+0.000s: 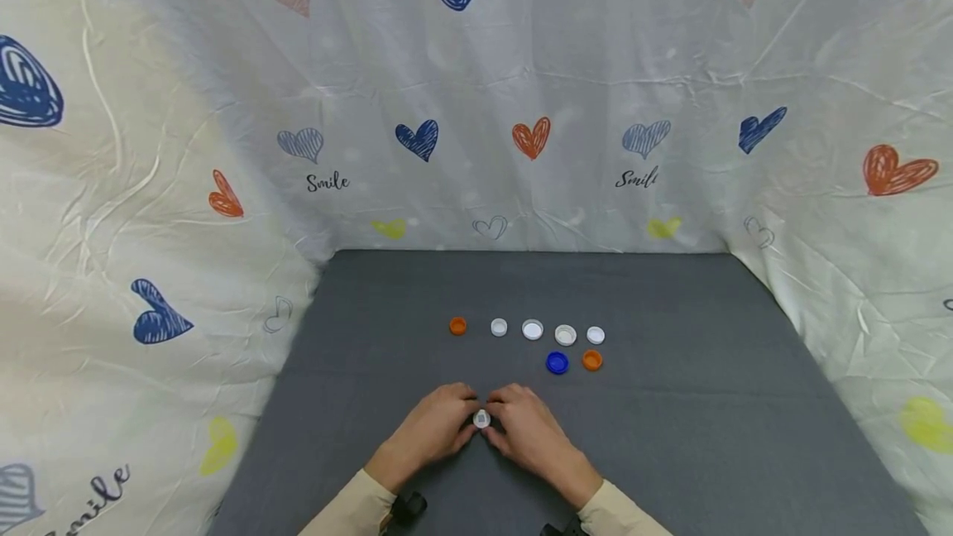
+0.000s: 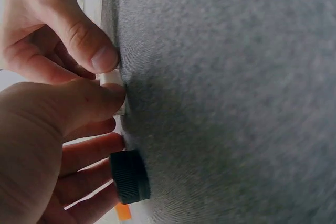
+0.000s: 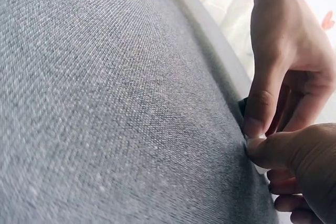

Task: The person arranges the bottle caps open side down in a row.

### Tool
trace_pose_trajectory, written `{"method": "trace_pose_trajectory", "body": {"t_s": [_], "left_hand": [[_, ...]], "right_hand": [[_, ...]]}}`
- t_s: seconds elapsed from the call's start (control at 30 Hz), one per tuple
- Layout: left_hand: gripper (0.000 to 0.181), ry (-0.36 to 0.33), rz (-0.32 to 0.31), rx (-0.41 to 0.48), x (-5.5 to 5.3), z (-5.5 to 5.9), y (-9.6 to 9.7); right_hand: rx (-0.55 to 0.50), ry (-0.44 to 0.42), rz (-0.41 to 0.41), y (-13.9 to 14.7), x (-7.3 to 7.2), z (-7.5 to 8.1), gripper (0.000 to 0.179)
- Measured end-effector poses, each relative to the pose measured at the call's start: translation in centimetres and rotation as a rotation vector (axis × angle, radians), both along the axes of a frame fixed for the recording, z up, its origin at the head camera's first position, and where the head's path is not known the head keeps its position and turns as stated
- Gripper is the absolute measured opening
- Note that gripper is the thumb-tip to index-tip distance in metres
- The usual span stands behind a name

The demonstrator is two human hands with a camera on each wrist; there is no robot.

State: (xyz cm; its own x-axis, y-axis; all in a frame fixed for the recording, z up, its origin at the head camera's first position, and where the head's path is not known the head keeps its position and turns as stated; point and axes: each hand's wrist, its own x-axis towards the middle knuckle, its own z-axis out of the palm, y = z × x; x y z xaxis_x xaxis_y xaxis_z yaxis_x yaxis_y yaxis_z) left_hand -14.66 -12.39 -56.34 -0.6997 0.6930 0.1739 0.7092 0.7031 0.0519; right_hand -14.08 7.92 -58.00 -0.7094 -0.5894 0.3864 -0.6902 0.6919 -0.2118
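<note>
Both hands meet over a small white cap (image 1: 481,418) near the front middle of the table. My left hand (image 1: 438,427) grips its left side between thumb and fingers; my right hand (image 1: 530,435) pinches it from the right. Up close in the left wrist view, the thumbs of both hands lie on the white cap (image 2: 119,109) and cover much of it. A dark green ribbed bottle cap (image 2: 130,177) stands beside the left hand's other fingers; that hand hides it in the head view. The right wrist view shows only a sliver of the white cap (image 3: 262,170).
Farther back lies a row with an orange cap (image 1: 457,326) and several white caps (image 1: 532,329). In front of its right end are a blue cap (image 1: 557,362) and a second orange cap (image 1: 592,361). Grey cloth covers the table (image 1: 707,437); a heart-printed curtain (image 1: 484,64) surrounds it.
</note>
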Motion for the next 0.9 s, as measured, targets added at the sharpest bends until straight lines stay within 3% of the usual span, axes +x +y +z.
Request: {"method": "trace_pose_trajectory", "body": {"t_s": [0.2, 0.37, 0.73, 0.9], "left_hand": [[0.03, -0.044, 0.018, -0.009, -0.4, 0.6, 0.0], [0.033, -0.018, 0.031, -0.013, -1.1, 1.7, 0.2], [0.037, 0.053, -0.021, 0.042, -3.5, 4.5, 2.3], [0.042, 0.039, -0.018, 0.035, -4.8, 5.3, 3.9]], "right_hand": [[-0.014, -0.049, -0.015, 0.9, -0.1, 1.1, 0.027], [-0.008, -0.053, -0.038, 2.5, -0.7, 2.1, 0.026], [-0.038, -0.014, -0.101, 6.9, -2.3, 3.8, 0.026], [-0.061, 0.007, -0.148, 8.9, -3.1, 4.5, 0.027]]}}
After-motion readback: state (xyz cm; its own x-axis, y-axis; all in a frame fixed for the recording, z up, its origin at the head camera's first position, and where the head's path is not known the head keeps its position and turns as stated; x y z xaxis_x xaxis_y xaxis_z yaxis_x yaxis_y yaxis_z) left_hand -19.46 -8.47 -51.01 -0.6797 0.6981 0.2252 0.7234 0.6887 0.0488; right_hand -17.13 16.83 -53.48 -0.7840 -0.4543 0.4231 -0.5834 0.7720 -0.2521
